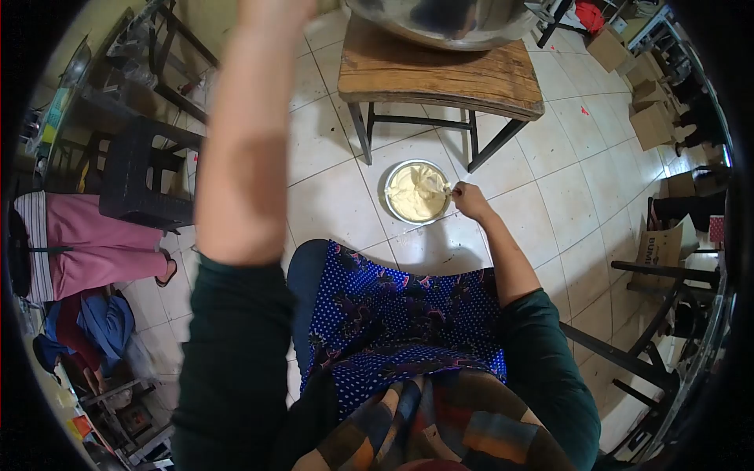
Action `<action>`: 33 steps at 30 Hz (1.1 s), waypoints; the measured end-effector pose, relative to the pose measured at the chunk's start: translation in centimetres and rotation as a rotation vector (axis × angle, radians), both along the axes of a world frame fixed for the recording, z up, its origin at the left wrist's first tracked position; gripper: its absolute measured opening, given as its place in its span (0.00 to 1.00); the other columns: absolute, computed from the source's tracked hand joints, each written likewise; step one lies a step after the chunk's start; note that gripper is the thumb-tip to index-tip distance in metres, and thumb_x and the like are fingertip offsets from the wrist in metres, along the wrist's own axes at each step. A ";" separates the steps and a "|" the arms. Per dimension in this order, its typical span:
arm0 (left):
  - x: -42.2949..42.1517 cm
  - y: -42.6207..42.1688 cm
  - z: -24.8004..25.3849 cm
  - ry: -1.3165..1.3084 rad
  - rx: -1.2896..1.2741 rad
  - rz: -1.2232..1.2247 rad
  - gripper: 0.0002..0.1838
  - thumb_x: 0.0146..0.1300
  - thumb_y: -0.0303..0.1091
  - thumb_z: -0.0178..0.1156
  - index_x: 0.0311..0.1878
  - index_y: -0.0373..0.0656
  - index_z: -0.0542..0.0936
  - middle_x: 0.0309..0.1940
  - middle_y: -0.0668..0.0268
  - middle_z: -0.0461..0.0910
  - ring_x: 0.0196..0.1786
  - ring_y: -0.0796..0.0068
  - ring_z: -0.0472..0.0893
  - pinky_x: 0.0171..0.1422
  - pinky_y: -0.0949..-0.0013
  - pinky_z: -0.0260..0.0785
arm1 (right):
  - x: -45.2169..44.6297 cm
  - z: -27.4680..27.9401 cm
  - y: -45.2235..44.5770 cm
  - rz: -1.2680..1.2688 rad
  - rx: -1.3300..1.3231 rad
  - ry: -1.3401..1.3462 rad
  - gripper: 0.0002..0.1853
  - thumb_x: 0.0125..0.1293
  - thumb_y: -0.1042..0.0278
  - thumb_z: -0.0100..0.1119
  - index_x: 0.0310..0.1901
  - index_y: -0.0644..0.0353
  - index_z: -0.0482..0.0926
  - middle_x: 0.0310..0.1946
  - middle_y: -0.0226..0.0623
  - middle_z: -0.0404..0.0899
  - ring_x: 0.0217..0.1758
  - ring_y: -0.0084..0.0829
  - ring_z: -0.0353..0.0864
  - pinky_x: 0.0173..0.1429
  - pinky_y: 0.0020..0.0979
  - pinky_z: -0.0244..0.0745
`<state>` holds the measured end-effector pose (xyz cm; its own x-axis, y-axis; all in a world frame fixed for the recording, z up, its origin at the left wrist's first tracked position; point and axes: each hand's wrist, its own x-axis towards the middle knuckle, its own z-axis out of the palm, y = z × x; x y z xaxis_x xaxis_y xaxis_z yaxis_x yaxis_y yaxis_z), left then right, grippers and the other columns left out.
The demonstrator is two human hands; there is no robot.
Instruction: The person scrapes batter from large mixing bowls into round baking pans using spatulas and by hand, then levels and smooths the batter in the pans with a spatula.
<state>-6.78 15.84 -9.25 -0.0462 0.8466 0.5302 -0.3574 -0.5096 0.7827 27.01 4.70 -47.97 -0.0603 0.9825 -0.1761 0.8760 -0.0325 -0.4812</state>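
Note:
On the tiled floor sits a round metal bowl (387,206) holding a pale yellow, creamy mass. My right hand (469,201) is closed at the bowl's right rim, gripping a utensil whose clear or shiny end lies in the mass. My left arm stretches up past the left side of a wooden stool (440,74); it is blurred, and its hand is cut off by the top edge, so its fingers do not show. A large shiny metal basin (463,35) rests on the stool.
A black plastic stool (149,177) stands at the left, near a person in pink trousers (102,235). Cardboard boxes (652,125) and other people's legs (683,208) are at the right. A dark metal frame (620,353) stands at the lower right.

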 end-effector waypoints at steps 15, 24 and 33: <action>15.6 -13.2 -58.8 -0.040 -1.418 0.329 0.19 0.52 0.28 0.60 0.48 0.43 0.70 0.41 0.64 0.73 0.35 0.69 0.75 0.37 0.65 0.70 | 1.8 -1.4 2.9 0.100 -0.096 -0.082 0.11 0.53 0.67 0.54 0.36 0.61 0.79 0.34 0.50 0.80 0.40 0.48 0.80 0.46 0.41 0.75; 15.2 -11.1 -56.9 -0.067 -1.459 0.039 0.21 0.47 0.23 0.59 0.47 0.32 0.70 0.42 0.55 0.76 0.39 0.61 0.81 0.35 0.59 0.81 | 3.3 -2.8 6.4 0.127 -0.008 -0.196 0.08 0.49 0.67 0.57 0.30 0.57 0.81 0.32 0.45 0.79 0.39 0.44 0.79 0.45 0.40 0.75; 15.7 -10.3 -56.7 -0.305 -1.374 0.006 0.22 0.40 0.16 0.55 0.45 0.27 0.71 0.40 0.50 0.76 0.36 0.54 0.82 0.38 0.56 0.82 | 3.4 -3.8 5.2 0.117 -0.031 -0.115 0.08 0.48 0.70 0.56 0.31 0.61 0.79 0.31 0.47 0.77 0.38 0.45 0.79 0.45 0.39 0.74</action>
